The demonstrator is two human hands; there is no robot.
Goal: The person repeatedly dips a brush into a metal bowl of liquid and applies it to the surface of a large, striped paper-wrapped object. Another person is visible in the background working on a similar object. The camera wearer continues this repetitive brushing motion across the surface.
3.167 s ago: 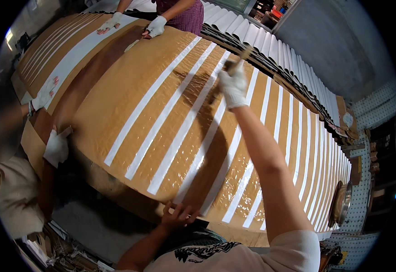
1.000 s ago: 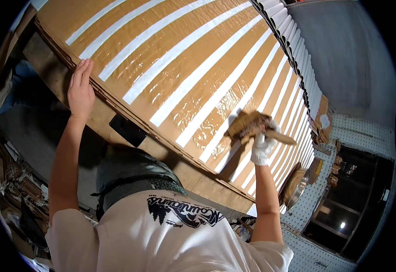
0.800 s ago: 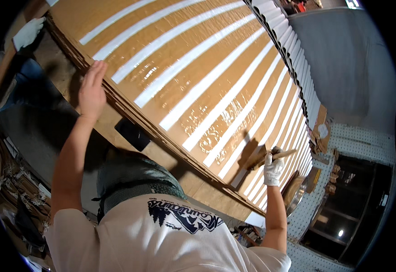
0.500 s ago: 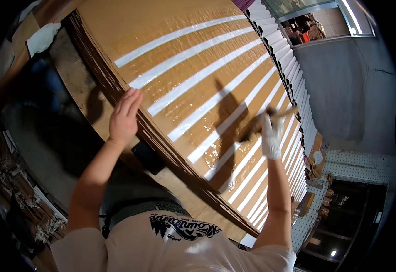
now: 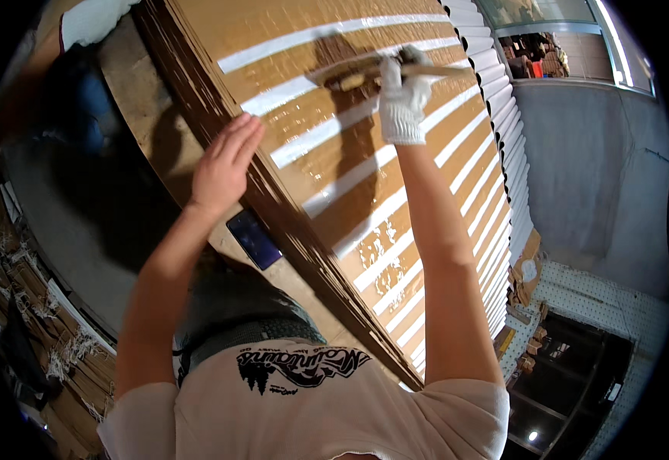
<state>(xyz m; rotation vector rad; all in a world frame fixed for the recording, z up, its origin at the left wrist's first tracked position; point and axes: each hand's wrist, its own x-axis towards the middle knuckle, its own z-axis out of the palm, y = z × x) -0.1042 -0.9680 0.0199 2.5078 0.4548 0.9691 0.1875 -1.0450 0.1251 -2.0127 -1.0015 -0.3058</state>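
Note:
My right hand (image 5: 403, 107), in a white knitted glove, is closed around a wide flat brush (image 5: 350, 73) with a light wooden handle. The brush is at the far part of a brown board sheet (image 5: 231, 19) crossed by white strips (image 5: 327, 199). A shiny wet film (image 5: 386, 264) covers much of the sheet. Bare, my left hand (image 5: 223, 172) lies with fingers stretched over the left edge of the stack of sheets (image 5: 204, 84). Whether the bristles touch the sheet is hard to tell.
A dark phone (image 5: 254, 239) lies on the wooden ledge beside the stack. Another person's white-gloved hand (image 5: 93, 21) shows at the upper left. Pale scalloped sheets (image 5: 495, 100) line the far right edge. Cardboard scraps (image 5: 73, 356) lie at the lower left.
My right hand has swept the brush up and left across the sheet, away from the right edge. My left hand stays at the stack's edge, shifted slightly. The view has shifted a little.

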